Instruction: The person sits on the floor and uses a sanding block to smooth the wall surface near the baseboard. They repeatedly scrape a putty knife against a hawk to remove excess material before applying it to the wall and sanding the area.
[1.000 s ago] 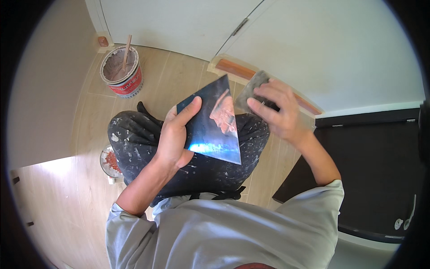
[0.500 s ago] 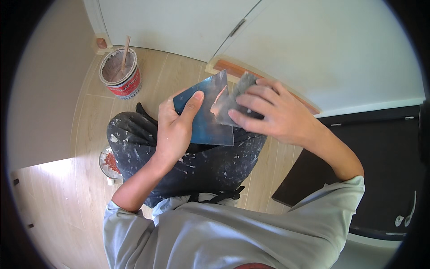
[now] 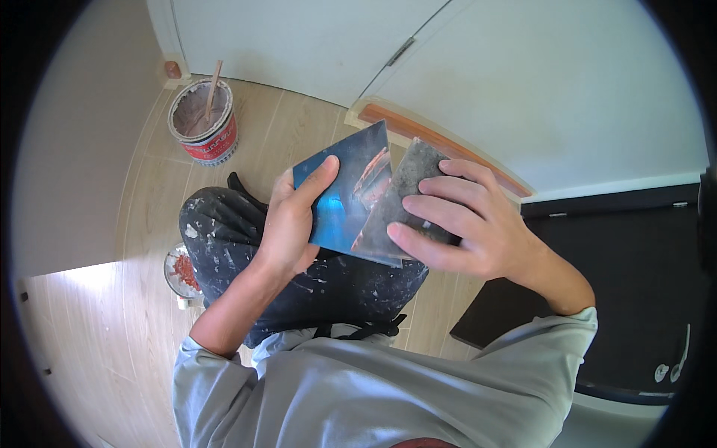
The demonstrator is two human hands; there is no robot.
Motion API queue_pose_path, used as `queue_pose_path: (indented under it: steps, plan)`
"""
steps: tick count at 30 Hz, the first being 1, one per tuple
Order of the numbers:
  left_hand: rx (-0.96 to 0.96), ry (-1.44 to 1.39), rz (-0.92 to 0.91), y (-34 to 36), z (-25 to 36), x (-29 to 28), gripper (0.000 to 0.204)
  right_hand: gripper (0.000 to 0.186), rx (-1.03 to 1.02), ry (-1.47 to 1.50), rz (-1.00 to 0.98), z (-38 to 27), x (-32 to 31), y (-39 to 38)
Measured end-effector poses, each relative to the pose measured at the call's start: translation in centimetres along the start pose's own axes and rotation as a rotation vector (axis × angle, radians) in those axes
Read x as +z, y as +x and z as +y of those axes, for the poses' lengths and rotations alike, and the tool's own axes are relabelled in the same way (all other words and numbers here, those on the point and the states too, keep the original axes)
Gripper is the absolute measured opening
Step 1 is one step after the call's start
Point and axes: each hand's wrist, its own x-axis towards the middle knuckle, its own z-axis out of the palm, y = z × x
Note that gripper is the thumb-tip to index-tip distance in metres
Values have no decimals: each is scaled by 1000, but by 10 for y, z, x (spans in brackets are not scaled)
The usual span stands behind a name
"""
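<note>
My left hand (image 3: 290,213) grips a flat blue putty plate (image 3: 345,216), thumb across its face. Pinkish filler (image 3: 373,175) is smeared along the plate's right part. In my right hand (image 3: 482,224) is a grey, stained flat scraper (image 3: 407,183), with the fingers spread over its face. The scraper's lower left edge lies against the plate, over the smear. Both tools are above my paint-spattered dark trousers (image 3: 351,291). The right thumb is hidden behind the scraper.
At the far left stands a red-and-white bucket (image 3: 213,145) of pinkish paste with a wooden stick (image 3: 214,89) in it. A clear dish (image 3: 179,275) with reddish bits sits by my left leg. White doors (image 3: 299,45) rise ahead; a dark door (image 3: 612,299) is at right.
The scraper has come down and tilted, its edge now running along the plate's lower right. Filler on the plate is now spread in streaks. My right hand has moved slightly right and lower.
</note>
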Motion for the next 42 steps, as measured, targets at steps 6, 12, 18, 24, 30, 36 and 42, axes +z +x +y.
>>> queue_pose_path:
  steps: [6,12,18,24,30,36,42]
  plan:
    - [-99,-177,-90,-5,-4,6,35,42,108,104,259,14,36,-29]
    - [50,-182,60,6,-20,1,35,48,406,141,206,30,47,-48]
    - [265,-219,179,31,-37,1,46,47,851,1154,1106,-49,84,-8]
    - [245,-239,208,26,-38,6,46,46,552,584,929,-62,115,-19]
    - [150,-329,186,25,-49,8,40,44,501,652,951,-59,104,-3]
    - [137,-328,170,22,-50,11,38,43,488,519,854,-56,106,-8]
    - [191,-242,118,20,-50,13,39,51,544,480,715,-49,117,-17]
